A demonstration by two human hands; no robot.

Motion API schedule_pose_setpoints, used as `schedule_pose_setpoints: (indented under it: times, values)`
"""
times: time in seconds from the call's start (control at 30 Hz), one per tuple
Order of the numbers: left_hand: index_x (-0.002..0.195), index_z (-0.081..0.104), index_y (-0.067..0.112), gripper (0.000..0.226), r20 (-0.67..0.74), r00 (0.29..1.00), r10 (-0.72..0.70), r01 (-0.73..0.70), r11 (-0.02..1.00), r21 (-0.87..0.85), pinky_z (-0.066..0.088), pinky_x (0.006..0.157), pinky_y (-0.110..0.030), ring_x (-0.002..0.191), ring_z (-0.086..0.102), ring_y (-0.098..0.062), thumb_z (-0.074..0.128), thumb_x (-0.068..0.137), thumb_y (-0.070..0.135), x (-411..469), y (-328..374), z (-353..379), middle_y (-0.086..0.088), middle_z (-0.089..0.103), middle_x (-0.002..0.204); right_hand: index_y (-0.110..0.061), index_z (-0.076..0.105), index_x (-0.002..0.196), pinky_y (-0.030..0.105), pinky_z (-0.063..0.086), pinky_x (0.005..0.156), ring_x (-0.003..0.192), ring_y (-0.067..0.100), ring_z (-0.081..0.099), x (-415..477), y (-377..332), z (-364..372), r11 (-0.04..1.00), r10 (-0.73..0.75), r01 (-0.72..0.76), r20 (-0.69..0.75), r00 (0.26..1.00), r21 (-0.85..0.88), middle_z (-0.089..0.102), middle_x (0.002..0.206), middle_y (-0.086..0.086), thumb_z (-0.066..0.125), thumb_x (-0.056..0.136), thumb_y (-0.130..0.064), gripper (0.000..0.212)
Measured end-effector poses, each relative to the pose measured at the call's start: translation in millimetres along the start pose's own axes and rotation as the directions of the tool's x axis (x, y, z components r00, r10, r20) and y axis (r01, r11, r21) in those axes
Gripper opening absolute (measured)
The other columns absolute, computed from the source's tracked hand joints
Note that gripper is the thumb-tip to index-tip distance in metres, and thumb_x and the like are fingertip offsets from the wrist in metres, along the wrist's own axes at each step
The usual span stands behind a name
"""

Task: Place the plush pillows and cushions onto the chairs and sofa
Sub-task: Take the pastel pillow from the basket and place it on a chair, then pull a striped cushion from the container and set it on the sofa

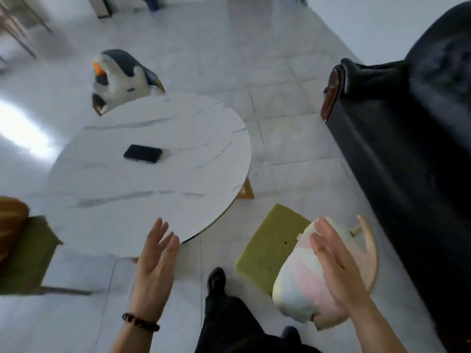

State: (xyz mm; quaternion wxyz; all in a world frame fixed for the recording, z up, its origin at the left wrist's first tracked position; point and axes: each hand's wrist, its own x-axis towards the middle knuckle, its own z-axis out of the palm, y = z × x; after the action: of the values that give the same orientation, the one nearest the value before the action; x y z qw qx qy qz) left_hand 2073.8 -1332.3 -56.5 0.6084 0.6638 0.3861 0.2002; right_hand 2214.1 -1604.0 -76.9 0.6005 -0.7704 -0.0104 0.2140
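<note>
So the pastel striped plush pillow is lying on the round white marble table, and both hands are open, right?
Not quite. The head view shows the pastel striped plush pillow on the green-cushioned chair, not the round white marble table. Both hands, left and right, are open.

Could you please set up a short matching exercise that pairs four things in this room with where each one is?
Things:
1. penguin plush
2. pastel pillow
3. black phone
4. black sofa

Places:
A. on the round marble table
B. on the green-cushioned chair, at the right hand
C. along the right side of the room
D. on a chair behind the table

Pairs: 1-D, 2-B, 3-A, 4-C
</note>
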Motion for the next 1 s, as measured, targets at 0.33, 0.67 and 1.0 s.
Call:
schedule_pose_setpoints:
  times: [0.33, 0.67, 1.0]
  values:
    - [0.144, 0.045, 0.023, 0.062, -0.641, 0.761, -0.101, 0.007, 0.989, -0.148, 0.043, 0.11, -0.052, 0.13, 0.055, -0.019, 0.055, 0.083, 0.031, -222, -24, -169, 0.004, 0.055, 0.143, -0.032, 0.038, 0.155, 0.037, 0.033, 0.121, 0.137, -0.002, 0.045, -72, -21, 126, 0.992, -0.064, 0.121, 0.63, 0.774, -0.048, 0.044, 0.156, -0.013, 0.059, 0.087, -0.057, 0.075]
    - [0.142, 0.048, 0.025, 0.042, -0.963, 0.169, -0.211, -0.131, 0.963, -0.234, 0.057, 0.09, -0.025, 0.129, 0.056, -0.018, 0.051, 0.102, 0.01, -426, -137, -376, -0.001, 0.056, 0.142, -0.032, 0.042, 0.152, 0.048, 0.039, 0.119, 0.136, 0.01, 0.051, -268, -19, 368, 0.917, -0.11, 0.392, 0.89, 0.441, -0.081, 0.051, 0.149, -0.008, 0.057, 0.087, -0.05, 0.068]
    - [0.146, 0.048, 0.022, 0.046, -0.954, 0.009, -0.299, -0.162, 0.941, -0.297, 0.048, 0.102, -0.046, 0.129, 0.057, -0.021, 0.053, 0.101, 0.013, -477, -195, -565, -0.002, 0.056, 0.143, -0.046, 0.037, 0.145, 0.026, 0.046, 0.098, 0.129, 0.001, 0.052, -418, -7, 572, 0.856, -0.086, 0.517, 0.984, 0.157, -0.008, 0.048, 0.146, -0.017, 0.06, 0.083, -0.067, 0.069]
